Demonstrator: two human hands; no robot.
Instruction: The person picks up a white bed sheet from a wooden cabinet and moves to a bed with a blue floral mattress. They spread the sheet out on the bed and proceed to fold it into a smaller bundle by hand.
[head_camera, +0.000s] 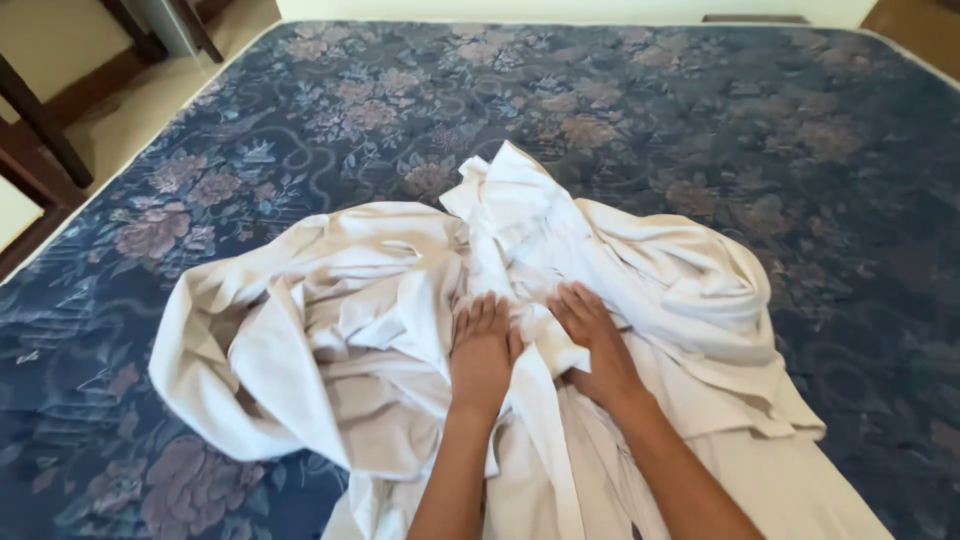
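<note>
Pressing down w/ both hands, the person worked at a crumpled white sheet (400, 330) heaped on a bare mattress (700, 130) w/ a dark blue floral quilted cover. Left hand (482, 350) lay flat, palm down, fingers together & pointing away, resting on the folds near the heap's middle; its grip was open, nothing pinched. Right hand (592, 345) sat just beside it, also palm down, fingers spread a bit & touching the cloth; grip open too, though fingertips partly sank into a fold. A narrow strip of the sheet ran btw. the two wrists toward the near edge. The sheet bunched up into a peak beyond the fingers, approx. mid-bed, spilling left & right. Dark wooden furniture legs (45, 120) stood on the pale floor (140, 100) at upper left, well apart from the hands.
</note>
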